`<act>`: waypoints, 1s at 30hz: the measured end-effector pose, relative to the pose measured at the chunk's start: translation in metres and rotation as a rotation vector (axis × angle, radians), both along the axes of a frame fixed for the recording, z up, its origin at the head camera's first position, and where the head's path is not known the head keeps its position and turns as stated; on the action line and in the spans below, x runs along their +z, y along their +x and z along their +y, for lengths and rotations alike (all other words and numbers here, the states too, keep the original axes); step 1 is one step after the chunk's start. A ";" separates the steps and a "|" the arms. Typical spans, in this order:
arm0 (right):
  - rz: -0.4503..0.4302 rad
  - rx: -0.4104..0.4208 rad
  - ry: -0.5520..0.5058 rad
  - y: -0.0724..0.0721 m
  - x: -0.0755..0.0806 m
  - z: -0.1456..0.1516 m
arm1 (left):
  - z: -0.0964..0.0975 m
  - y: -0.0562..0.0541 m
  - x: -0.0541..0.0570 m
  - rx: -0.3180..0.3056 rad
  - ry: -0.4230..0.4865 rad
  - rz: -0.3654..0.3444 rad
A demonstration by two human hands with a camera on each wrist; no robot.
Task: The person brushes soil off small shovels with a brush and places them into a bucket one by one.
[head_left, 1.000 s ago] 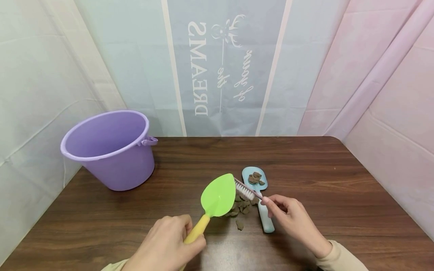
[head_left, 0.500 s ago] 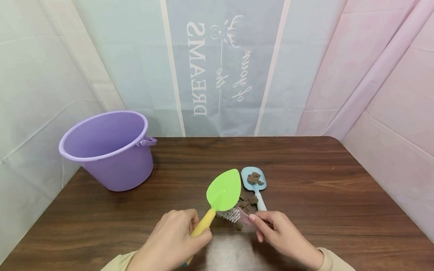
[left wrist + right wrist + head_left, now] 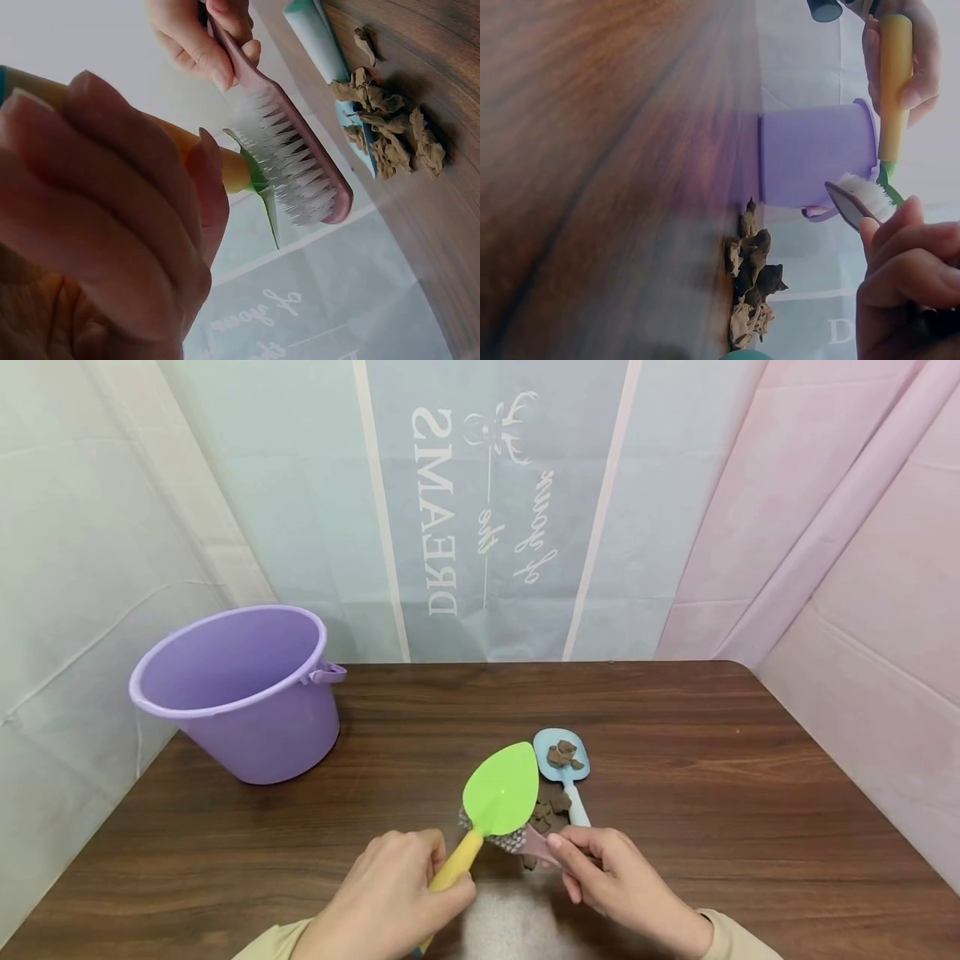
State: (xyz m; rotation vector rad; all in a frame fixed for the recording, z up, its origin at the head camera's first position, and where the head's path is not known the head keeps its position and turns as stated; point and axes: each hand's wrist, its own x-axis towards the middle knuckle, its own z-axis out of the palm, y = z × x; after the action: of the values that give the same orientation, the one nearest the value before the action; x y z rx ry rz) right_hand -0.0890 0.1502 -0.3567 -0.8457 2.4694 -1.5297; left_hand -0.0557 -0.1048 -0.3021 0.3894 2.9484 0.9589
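My left hand (image 3: 393,893) grips the yellow handle of a green toy shovel (image 3: 504,781), its leaf-shaped blade raised over the table. With my right hand (image 3: 622,881) I hold a brush (image 3: 538,847) by its mauve handle. Its white bristles point up and sit against the underside of the green blade, as the left wrist view of the brush (image 3: 304,135) shows. Below them, brown dry clods (image 3: 551,810) lie on the table, partly hidden by the blade and brush. Behind my right hand lies a light blue shovel (image 3: 576,806) with several clods on its blade.
A purple bucket (image 3: 277,743) with a side handle stands at the back left of the dark wooden table (image 3: 675,710). Printed cloth (image 3: 487,635) hangs along the table's back edge, and pale sheets close off both sides.
My right hand has brought the brush from the blade's right tip down and left beneath it, turning the bristles upward. The green shovel has shifted slightly right.
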 end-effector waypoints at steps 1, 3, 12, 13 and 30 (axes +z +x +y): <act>0.010 -0.001 -0.001 0.000 0.000 0.000 | 0.000 0.000 0.000 0.000 -0.004 0.000; 0.019 -0.005 -0.004 -0.001 0.000 0.001 | -0.001 0.001 0.000 -0.002 -0.010 -0.002; -0.010 -0.055 -0.064 -0.008 -0.001 0.008 | -0.003 0.003 -0.003 -0.029 -0.017 0.000; -0.014 -0.058 -0.078 -0.010 -0.001 0.009 | -0.003 0.004 -0.003 -0.035 -0.018 0.012; -0.120 -0.229 -0.080 -0.024 0.005 0.025 | -0.008 0.008 -0.010 -0.071 -0.012 0.003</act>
State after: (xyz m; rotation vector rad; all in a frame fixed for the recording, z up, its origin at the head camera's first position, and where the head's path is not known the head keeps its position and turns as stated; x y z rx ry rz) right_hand -0.1126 0.1752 -0.3513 -0.4770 2.5029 -1.7062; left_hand -0.0481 -0.1126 -0.3120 0.4922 2.9201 0.9326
